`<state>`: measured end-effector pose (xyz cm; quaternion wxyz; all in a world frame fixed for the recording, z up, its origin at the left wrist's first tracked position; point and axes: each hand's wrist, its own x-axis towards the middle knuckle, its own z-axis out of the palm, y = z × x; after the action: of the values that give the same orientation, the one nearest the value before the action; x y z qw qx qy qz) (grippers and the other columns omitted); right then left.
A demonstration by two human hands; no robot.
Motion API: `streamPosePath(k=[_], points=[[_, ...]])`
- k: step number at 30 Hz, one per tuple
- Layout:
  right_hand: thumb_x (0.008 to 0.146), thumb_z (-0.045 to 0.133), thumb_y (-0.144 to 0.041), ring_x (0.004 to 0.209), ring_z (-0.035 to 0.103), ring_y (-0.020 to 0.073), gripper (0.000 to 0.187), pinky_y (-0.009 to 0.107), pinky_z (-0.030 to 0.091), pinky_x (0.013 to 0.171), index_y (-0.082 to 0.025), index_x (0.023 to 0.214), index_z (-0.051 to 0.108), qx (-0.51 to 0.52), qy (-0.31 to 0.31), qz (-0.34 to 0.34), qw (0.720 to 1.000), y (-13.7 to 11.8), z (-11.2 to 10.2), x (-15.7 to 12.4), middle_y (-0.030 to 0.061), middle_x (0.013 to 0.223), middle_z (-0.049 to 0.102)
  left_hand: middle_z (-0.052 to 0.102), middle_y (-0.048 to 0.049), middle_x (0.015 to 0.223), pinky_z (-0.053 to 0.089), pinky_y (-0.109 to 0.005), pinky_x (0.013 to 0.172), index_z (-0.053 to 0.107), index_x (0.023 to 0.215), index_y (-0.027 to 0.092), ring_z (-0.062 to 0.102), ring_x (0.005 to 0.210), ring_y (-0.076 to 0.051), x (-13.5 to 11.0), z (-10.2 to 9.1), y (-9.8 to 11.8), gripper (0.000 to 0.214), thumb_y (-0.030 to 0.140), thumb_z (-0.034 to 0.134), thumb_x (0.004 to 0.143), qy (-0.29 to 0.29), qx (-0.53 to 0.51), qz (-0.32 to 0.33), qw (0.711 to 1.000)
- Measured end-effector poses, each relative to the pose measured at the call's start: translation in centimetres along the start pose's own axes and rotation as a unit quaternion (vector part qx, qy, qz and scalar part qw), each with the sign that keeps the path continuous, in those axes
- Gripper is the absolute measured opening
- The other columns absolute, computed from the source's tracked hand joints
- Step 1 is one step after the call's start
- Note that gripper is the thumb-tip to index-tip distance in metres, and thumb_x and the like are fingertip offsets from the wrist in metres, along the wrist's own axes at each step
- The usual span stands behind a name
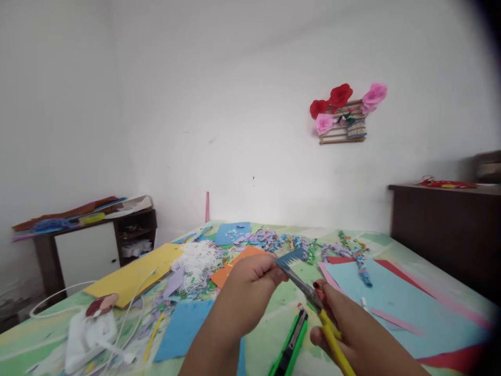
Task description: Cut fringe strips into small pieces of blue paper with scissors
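The left hand (250,274) pinches a small blue paper strip (293,257) between thumb and fingers, closed tight on its near end. The right hand (344,326) is closed round the yellow handles of the scissors (309,292), whose blades meet the strip's lower edge. The strip is held in the air above the bench (274,313), between the two hands, well clear of the paper scraps (195,269) lying behind it.

Procedure, as judged from the fringe already cut along the upper edge:
1. Keep the strip taut; grip close to the cutting line.
2. Make short snips, evenly spaced, stopping short of the opposite edge.
3. Feed the strip forward with the left hand (not the scissors).

Orientation: the strip's long axis runs left to right, rising slightly toward the right; its fringe teeth point up and away. The scissors' blades point up-left toward it. A green utility knife (291,342) lies on the bench below.
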<state>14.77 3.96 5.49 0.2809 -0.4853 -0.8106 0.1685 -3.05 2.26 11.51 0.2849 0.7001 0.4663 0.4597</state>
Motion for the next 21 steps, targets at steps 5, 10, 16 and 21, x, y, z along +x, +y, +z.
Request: streamPosePath(k=[5,10,16,21], points=[[0.068,0.053,-0.031,0.099,0.05,0.0291,0.039,0.037,0.04,0.078,-0.019,0.104,0.043,-0.023,0.004,0.019,1.0,0.94,-0.39,0.25,0.0137,0.109,0.054,0.044,0.0035,0.056,0.025,-0.02,0.049,0.058,0.062,0.016,0.034,0.053,-0.009,0.47,0.14,-0.5,0.014,0.02,0.047,0.068,-0.028,-0.039,-0.033,0.998],[0.071,0.049,-0.032,0.079,0.056,0.0246,0.026,0.036,0.041,0.071,-0.022,0.094,0.042,-0.023,-0.024,0.005,0.999,0.6,-0.25,0.27,0.0064,0.088,0.059,0.037,0.0056,0.048,0.02,-0.02,0.044,0.059,0.062,0.016,0.026,0.045,-0.007,0.34,-0.03,-0.66,0.015,0.025,0.049,0.067,-0.034,-0.073,-0.017,0.997],[0.071,0.05,-0.036,0.072,0.056,0.023,0.021,0.034,0.041,0.066,-0.023,0.087,0.043,-0.015,0.008,-0.005,1.0,0.78,-0.18,0.31,0.0059,0.086,0.059,0.034,0.0063,0.046,0.02,-0.02,0.043,0.058,0.059,0.016,0.025,0.043,-0.007,0.24,-0.01,-0.57,0.013,0.023,0.049,0.066,-0.014,-0.084,-0.012,0.996],[0.071,0.05,-0.036,0.066,0.053,0.0212,0.018,0.031,0.04,0.06,-0.024,0.083,0.043,-0.016,0.008,-0.011,1.0,0.69,-0.31,0.46,0.0019,0.075,0.058,0.029,0.0075,0.043,0.016,-0.02,0.041,0.057,0.059,0.016,0.021,0.041,-0.006,0.38,0.17,-0.9,0.013,0.023,0.05,0.067,-0.014,-0.111,-0.007,0.994]])
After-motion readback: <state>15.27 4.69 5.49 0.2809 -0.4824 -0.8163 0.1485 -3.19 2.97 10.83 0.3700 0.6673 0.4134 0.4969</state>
